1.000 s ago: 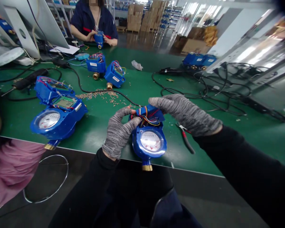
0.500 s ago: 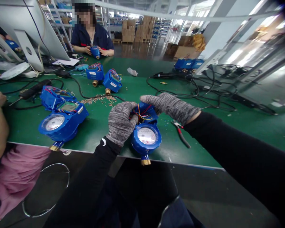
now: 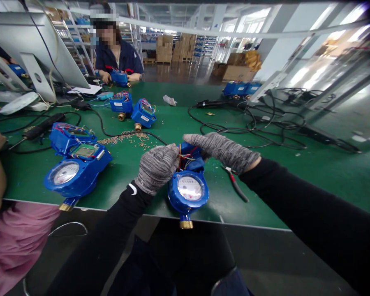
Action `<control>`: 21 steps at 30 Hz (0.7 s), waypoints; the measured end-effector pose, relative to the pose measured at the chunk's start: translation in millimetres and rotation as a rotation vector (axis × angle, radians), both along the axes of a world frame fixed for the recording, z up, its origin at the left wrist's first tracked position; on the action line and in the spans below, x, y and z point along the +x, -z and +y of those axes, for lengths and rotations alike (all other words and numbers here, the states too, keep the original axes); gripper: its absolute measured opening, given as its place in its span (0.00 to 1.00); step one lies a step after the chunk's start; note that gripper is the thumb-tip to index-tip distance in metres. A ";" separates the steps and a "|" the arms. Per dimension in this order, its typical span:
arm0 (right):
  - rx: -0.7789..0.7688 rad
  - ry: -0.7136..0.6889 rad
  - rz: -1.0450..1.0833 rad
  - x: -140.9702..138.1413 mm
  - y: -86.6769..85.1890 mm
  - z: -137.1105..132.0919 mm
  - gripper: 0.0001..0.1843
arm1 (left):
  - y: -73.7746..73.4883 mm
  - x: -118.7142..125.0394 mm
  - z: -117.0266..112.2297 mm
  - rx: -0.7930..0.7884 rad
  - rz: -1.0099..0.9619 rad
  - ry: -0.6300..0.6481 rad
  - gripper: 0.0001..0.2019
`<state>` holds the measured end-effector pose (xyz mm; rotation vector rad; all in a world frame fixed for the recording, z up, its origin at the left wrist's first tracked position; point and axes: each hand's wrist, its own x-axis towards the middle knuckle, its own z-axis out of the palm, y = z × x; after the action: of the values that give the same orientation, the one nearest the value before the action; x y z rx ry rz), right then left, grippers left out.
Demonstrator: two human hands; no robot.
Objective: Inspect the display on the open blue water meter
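Note:
A blue water meter point(image 3: 188, 190) with a round dial and a brass fitting at its bottom sits at the near edge of the green table point(image 3: 179, 119). Coloured wires point(image 3: 185, 156) stick out of its open top housing. My left hand point(image 3: 156, 166), in a grey knit glove, grips the meter's upper left side. My right hand point(image 3: 222, 150), also gloved, rests on the open blue housing at the top right, fingers curled over it.
A larger open blue meter point(image 3: 77, 164) lies at the left, beside a person in pink point(image 3: 15, 238). Red-handled pliers point(image 3: 234, 183) lie right of my meter. Loose small brass parts point(image 3: 126, 137), two more meters point(image 3: 132, 107), cables point(image 3: 265, 123) and a monitor point(image 3: 33, 45) fill the table; a co-worker point(image 3: 117, 57) sits opposite.
My left hand has shifted from the wires to the meter's upper left side. My right hand stays on the top housing. The view has tilted up slightly.

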<state>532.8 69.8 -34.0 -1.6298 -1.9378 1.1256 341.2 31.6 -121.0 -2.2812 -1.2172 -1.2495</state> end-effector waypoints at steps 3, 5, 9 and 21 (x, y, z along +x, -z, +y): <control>0.038 -0.040 0.005 4.4 3.5 3.1 0.29 | -0.7 -2.4 -2.7 -0.101 -0.153 0.059 0.14; 0.068 -0.047 0.001 4.4 3.0 1.2 0.30 | 0.2 -5.6 -5.5 -0.294 -0.378 0.189 0.21; 0.259 -0.003 -0.226 -5.5 -8.4 -13.2 0.31 | -1.0 -17.3 -10.5 -0.638 -0.767 0.518 0.23; 1.420 -0.636 -0.191 15.3 5.4 -47.1 0.16 | -44.3 -33.2 -53.3 -1.025 -1.079 0.375 0.26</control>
<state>548.1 22.7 -39.4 -0.3374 -2.4193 -0.4030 308.1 -21.7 -76.7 -2.5115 -2.2284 -2.6816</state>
